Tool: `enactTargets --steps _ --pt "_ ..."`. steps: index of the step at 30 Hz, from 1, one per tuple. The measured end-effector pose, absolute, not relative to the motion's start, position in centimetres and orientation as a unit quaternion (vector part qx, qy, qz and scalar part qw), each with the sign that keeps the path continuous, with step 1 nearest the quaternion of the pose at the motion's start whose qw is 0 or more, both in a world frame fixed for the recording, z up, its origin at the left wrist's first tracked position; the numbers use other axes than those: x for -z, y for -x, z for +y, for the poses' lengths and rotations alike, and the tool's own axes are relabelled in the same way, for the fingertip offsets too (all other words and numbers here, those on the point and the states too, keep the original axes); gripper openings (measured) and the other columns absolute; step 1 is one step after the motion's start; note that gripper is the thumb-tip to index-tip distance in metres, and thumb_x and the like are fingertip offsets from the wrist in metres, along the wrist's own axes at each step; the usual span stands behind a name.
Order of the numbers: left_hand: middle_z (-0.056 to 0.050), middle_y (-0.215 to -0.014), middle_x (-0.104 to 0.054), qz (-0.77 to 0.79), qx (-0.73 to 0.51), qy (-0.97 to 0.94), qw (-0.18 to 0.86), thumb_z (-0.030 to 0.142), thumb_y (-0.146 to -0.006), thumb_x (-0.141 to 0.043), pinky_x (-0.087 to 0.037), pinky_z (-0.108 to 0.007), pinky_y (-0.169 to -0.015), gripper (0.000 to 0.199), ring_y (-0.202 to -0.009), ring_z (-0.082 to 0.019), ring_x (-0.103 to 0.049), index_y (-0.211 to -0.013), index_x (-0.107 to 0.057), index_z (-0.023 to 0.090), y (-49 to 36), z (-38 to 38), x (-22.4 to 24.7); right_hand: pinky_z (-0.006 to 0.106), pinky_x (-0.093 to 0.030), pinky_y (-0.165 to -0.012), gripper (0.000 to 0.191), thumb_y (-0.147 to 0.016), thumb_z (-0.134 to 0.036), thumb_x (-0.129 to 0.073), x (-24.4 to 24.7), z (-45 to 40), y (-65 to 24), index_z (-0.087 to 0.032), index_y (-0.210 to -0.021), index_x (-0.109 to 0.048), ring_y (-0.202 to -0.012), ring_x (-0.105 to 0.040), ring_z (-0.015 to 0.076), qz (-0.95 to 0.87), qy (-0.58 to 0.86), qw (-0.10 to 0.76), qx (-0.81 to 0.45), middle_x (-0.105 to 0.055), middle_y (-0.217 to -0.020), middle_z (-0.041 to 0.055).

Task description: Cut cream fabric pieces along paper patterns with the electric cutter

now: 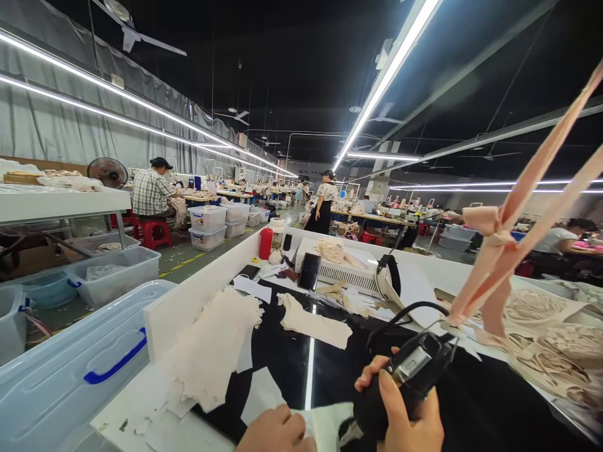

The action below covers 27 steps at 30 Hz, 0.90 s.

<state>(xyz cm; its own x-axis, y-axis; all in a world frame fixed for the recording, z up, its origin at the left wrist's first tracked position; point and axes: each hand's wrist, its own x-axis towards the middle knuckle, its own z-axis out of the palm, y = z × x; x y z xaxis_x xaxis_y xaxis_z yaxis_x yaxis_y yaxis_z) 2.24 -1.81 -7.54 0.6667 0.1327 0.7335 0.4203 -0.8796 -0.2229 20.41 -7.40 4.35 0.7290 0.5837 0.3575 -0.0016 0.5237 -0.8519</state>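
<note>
In the head view my right hand (414, 420) is wrapped around a black corded hand tool (409, 376) with a shiny metal part on its upper side. The tool is tilted over the black table surface (287, 376), and its exact kind is unclear. My left hand (277, 432) rests at the bottom edge, fingers curled at a pale fabric piece (332, 422); its fingertips are hidden. Just beyond lies a white sheet (264, 395). A cream fabric stack (211, 358) is on the left, and a narrower cream piece (315, 321) lies farther back.
Knotted pink straps (499, 245) hang above the tool at right. Behind stand a white vented box (348, 276), a phone (309, 272) and a red container (266, 243). Coiled fabric strips (541, 306) lie at right. A lidded plastic bin (85, 351) stands left. Other people work farther away.
</note>
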Motion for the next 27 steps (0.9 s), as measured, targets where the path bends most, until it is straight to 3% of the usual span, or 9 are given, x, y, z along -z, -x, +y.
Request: enactTargets --steps 2,4,7,12,17,21,27 --pt "0.0 -0.069 -0.053 -0.195 0.363 0.885 0.216 0.014 -0.095 -0.063 -0.027 -0.03 -0.044 0.017 -0.054 -0.017 -0.046 -0.082 -0.054 0.021 -2.6 -2.7 7.3 0.032 -0.057 -0.061 0.05 -0.079 -0.047 -0.087 -4.5 -8.2 -20.5 -0.026 -0.116 -0.06 -0.063 -0.063 0.0173 -0.317 0.449 0.814 -0.191 -0.069 -0.084 -0.0016" --pt "-0.002 -0.071 -0.053 -0.215 0.299 0.909 0.197 0.016 -0.093 -0.066 -0.032 -0.031 -0.047 0.021 -0.061 -0.019 -0.051 -0.078 -0.051 0.02 -2.6 -3.9 6.2 0.032 -0.057 -0.061 0.05 -0.078 -0.045 -0.088 -4.8 -9.2 -20.4 -0.026 -0.115 -0.061 -0.063 -0.063 0.0168 -0.315 0.44 0.818 -0.197 -0.069 -0.083 -0.0019" --pt "-0.002 -0.084 -0.059 -0.259 0.151 0.946 0.124 0.019 -0.095 -0.068 -0.042 -0.031 -0.059 0.013 -0.074 -0.02 -0.058 -0.089 -0.057 0.019 -2.2 -5.3 3.6 0.031 -0.057 -0.06 0.05 -0.077 -0.041 -0.089 -5.3 -10.6 -20.1 -0.027 -0.115 -0.061 -0.063 -0.063 0.0157 -0.303 0.43 0.826 -0.204 -0.068 -0.083 -0.0022" --pt "-0.002 -0.086 -0.061 -0.262 0.027 0.961 0.085 0.008 -0.096 -0.063 -0.041 -0.031 -0.06 0.012 -0.08 -0.02 -0.06 -0.089 -0.059 0.018 -1.7 -5.9 0.5 0.03 -0.058 -0.057 0.046 -0.076 -0.036 -0.09 -5.8 -11.8 -19.8 -0.026 -0.112 -0.063 -0.062 -0.063 0.0162 -0.294 0.418 0.835 -0.204 -0.067 -0.081 -0.0018" --pt "-0.002 -0.082 -0.06 -0.26 0.063 0.956 0.117 0.007 -0.092 -0.065 -0.04 -0.033 -0.056 0.011 -0.071 -0.021 -0.056 -0.09 -0.061 0.017 -1.4 -6.1 0.2 0.031 -0.059 -0.058 0.043 -0.079 -0.034 -0.088 -5.3 -11.9 -19.9 -0.026 -0.113 -0.063 -0.063 -0.063 0.0162 -0.311 0.405 0.84 -0.183 -0.068 -0.081 -0.001" --pt "-0.003 -0.087 -0.062 -0.214 0.146 0.961 0.092 -0.001 -0.088 -0.062 -0.046 -0.033 -0.064 0.019 -0.076 -0.021 -0.058 -0.092 -0.058 0.017 -1.5 -6.6 -0.2 0.032 -0.058 -0.06 0.041 -0.083 -0.033 -0.086 -4.9 -11.6 -19.9 -0.026 -0.116 -0.062 -0.064 -0.063 0.0162 -0.321 0.401 0.84 -0.175 -0.068 -0.083 -0.0013" --pt "-0.004 -0.093 -0.064 -0.061 0.197 0.978 0.004 0.006 -0.102 -0.054 -0.052 -0.029 -0.082 0.011 -0.086 -0.018 -0.061 -0.098 -0.059 0.014 -3.0 -7.0 -0.4 0.033 -0.057 -0.063 0.04 -0.087 -0.035 -0.083 -4.2 -11.4 -19.5 -0.026 -0.118 -0.06 -0.066 -0.064 0.0161 -0.332 0.41 0.831 -0.176 -0.067 -0.086 -0.0013"
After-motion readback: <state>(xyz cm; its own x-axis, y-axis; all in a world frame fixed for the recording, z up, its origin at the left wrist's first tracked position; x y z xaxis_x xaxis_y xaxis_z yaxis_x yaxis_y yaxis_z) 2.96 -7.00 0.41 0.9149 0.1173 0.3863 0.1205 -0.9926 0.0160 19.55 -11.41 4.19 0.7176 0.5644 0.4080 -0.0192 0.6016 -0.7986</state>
